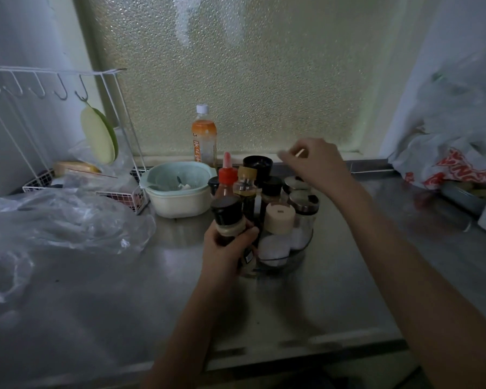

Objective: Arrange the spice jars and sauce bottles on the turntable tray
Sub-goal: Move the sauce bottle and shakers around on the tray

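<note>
Turntable tray (298, 258) crowded, left hand (225, 248) clasping black-capped bottle (228, 217)

Dark brown glass sauce bottle with black cap (227, 217) at frame centre, tan band under my fingers. Behind it, red pointed-cap squeeze bottle (226, 175). Cream flat-topped plastic jar (279, 219) just right, white contents. Pale mint and cream plastic bowl (177, 189) centre left. Orange-labelled clear drink bottle with white cap (204, 136) above. White wire rack (54, 122) upper left. Pebbled frosted window pane (250, 66), greenish-grey.
</note>
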`<state>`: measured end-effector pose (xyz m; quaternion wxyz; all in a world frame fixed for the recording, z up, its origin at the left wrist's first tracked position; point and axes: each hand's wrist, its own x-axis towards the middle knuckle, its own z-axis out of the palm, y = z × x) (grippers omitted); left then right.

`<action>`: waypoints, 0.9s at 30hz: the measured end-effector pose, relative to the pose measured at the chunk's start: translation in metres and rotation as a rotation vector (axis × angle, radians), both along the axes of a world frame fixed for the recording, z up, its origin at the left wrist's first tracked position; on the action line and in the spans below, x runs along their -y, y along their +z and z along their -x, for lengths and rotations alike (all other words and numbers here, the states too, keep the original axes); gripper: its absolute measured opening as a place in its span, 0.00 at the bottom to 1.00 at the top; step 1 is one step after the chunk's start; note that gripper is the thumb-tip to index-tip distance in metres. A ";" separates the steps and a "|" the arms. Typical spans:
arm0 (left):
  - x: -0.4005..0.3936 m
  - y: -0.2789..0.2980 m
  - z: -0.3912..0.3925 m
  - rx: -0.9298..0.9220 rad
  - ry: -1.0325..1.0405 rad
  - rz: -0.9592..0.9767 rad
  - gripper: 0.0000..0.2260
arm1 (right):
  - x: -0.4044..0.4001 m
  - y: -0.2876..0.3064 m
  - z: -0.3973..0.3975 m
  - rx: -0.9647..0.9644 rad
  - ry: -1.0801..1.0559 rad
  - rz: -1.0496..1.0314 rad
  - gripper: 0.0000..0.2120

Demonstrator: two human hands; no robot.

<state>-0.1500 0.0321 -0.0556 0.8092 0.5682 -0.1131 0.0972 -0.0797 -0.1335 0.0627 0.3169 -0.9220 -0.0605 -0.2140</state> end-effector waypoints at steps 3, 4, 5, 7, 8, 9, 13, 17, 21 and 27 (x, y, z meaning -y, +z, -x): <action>0.010 -0.003 0.005 0.138 0.315 -0.191 0.17 | 0.004 -0.017 -0.023 -0.253 0.050 0.295 0.18; 0.011 -0.003 0.006 0.197 0.386 -0.234 0.19 | 0.000 -0.023 -0.026 -0.297 0.060 0.365 0.21; 0.012 -0.004 0.006 0.240 0.431 -0.261 0.20 | -0.004 -0.026 -0.028 -0.313 0.067 0.402 0.24; 0.011 -0.006 0.005 0.266 0.462 -0.303 0.20 | -0.007 -0.026 -0.031 -0.292 0.082 0.414 0.27; 0.011 -0.006 0.004 0.266 0.467 -0.323 0.20 | -0.008 -0.024 -0.031 -0.273 0.082 0.425 0.27; 0.011 -0.007 0.004 0.271 0.471 -0.340 0.20 | -0.010 -0.022 -0.029 -0.258 0.082 0.432 0.27; 0.013 -0.008 0.000 0.306 0.504 -0.372 0.22 | -0.018 -0.019 -0.021 -0.309 0.201 0.359 0.27; 0.012 -0.012 -0.002 0.323 0.499 -0.405 0.24 | -0.009 -0.007 -0.026 -0.261 0.309 0.158 0.21; 0.014 -0.012 -0.005 0.299 0.505 -0.424 0.25 | 0.003 0.000 -0.050 -0.099 0.210 0.134 0.25; 0.014 -0.013 -0.006 0.292 0.530 -0.450 0.25 | -0.004 -0.027 -0.077 -0.256 0.256 0.088 0.24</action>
